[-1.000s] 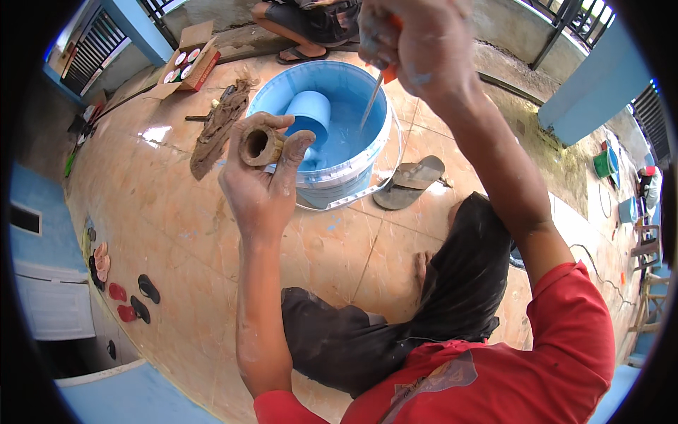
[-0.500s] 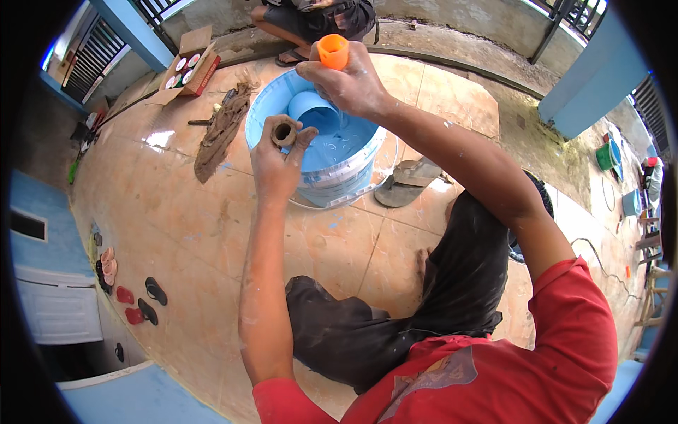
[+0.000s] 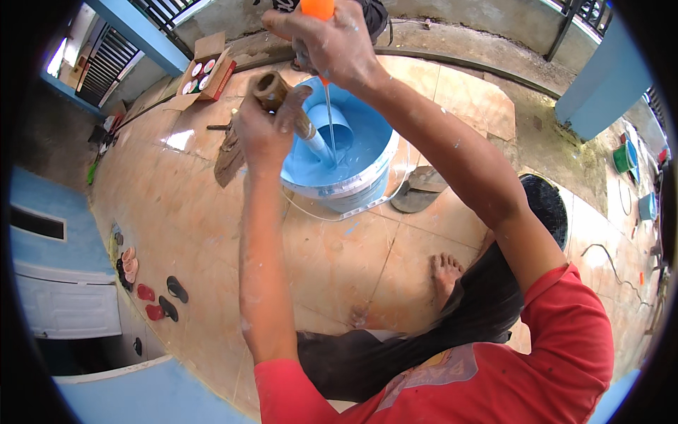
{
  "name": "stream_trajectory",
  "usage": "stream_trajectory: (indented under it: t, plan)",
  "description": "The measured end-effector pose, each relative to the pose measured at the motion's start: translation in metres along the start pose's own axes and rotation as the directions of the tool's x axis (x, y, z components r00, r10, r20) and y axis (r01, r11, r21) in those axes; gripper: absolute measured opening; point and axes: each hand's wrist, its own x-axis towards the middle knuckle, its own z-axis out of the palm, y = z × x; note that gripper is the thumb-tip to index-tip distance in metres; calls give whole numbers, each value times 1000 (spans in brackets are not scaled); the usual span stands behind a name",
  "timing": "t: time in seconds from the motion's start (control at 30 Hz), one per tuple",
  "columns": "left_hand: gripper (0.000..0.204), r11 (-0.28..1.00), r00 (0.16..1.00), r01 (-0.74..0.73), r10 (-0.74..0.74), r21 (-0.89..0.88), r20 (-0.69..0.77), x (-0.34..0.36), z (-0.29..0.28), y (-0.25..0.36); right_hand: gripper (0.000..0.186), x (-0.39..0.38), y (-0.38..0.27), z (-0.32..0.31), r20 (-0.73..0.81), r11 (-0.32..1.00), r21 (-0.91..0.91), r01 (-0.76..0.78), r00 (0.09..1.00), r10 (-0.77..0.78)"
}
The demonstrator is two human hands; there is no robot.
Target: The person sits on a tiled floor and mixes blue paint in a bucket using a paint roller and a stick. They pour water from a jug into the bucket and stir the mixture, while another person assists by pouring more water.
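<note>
In the upper middle stands a large bucket (image 3: 346, 189) of light blue paint. My left hand (image 3: 265, 138) is closed round a hollow, bamboo-like stick (image 3: 270, 90), whose lower end, coated blue, reaches into the paint. Above the bucket, my right hand (image 3: 335, 49) grips an orange tube-shaped thing (image 3: 317, 8). A thin shiny line runs down from its narrow tip to the paint; I cannot tell whether it is a shaft or a stream of liquid. A blue cylindrical container (image 3: 337, 126) lies tilted in the paint beside the stick.
An open cardboard box (image 3: 215, 74) with several cans stands at the far left. Left of the bucket lies a brown cloth (image 3: 227, 161); right of it, a grey flat-bladed thing (image 3: 417, 191). A dark tub (image 3: 545, 208) is by my right knee. Sandals (image 3: 168, 309) lie left. Someone sits beyond the bucket.
Both hands have risen toward the top of the picture, the right one farther. The stick leans so its length shows, and the thin line under the orange thing is plainer. My view has shifted slightly.
</note>
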Motion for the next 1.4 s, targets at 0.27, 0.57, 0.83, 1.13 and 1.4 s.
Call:
stream_trajectory:
  t: [0.27, 0.57, 0.83, 1.13, 1.4]
  plan:
    - [56, 962, 997, 74, -80, 264, 14, -50, 22, -42, 28, -65, 4, 11, 375, 769, 100, -632, 739, 559]
    - [50, 977, 983, 182, -180, 110, -33, -31, 3, -21, 23, -38, -19, -10, 259, 579, 380, -721, 684, 682]
    - [49, 972, 998, 44, -31, 230, -59, -47, 19, -44, 23, -59, -16, 8, 292, 641, 387, -663, 747, 597]
    - [51, 926, 993, 80, -104, 369, 48, -47, 0, -39, 34, -57, -5, -8, 443, 594, 97, -798, 570, 693]
    - [50, 990, 990, 138, -137, 36, -20, -38, 10, -27, 24, -31, -22, -27, 262, 637, 363, -679, 731, 630]
